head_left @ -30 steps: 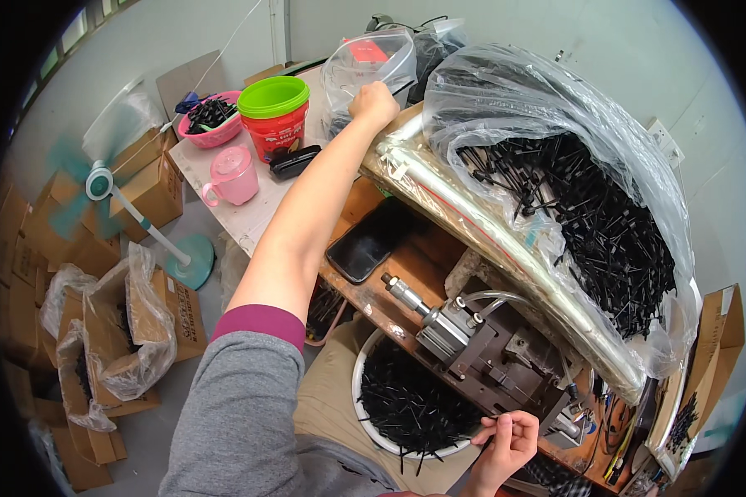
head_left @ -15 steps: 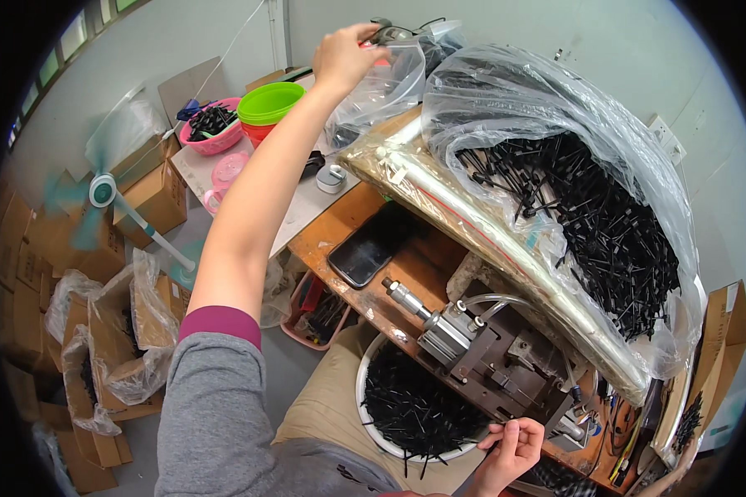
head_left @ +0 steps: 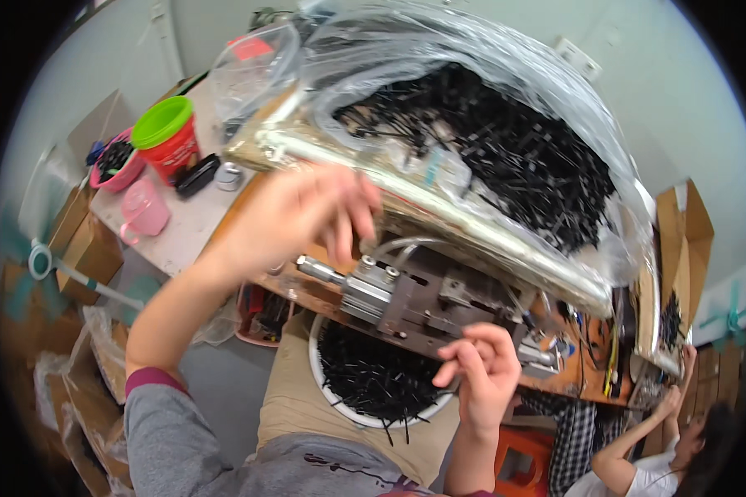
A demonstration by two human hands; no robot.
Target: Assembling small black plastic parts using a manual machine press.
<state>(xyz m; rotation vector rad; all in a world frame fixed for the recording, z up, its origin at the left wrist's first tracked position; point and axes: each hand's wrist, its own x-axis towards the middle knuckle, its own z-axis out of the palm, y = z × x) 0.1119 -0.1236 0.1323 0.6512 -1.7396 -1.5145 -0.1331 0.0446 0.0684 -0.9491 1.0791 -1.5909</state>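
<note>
My left hand (head_left: 311, 214) hangs in the air between the fixture's left end and the plastic-lined tray; motion smears its downward-bent fingers. My right hand (head_left: 485, 369) is at the near edge of the dark metal fixture (head_left: 439, 306), fingers bent in toward the thumb. Whatever may be between those fingertips is too small to make out. A silver cylinder (head_left: 366, 296) with a clear hose is mounted on the fixture's left side. Below it, a white round tub (head_left: 317, 364) full of thin black plastic pieces (head_left: 373, 373) rests at my lap.
A large plastic-lined tray (head_left: 448, 186) heaped with black pieces stands behind the fixture. At left are a red-and-green bucket (head_left: 170, 141), a pink cup (head_left: 145, 207) and a pink basin (head_left: 124, 170). Cartons (head_left: 99, 389) and a fan (head_left: 41, 261) stand lower left; another person (head_left: 655, 460) sits lower right.
My left hand has come down from the clear bag at the back toward the fixture. My right hand has risen slightly. The view has turned right, bringing the other person in.
</note>
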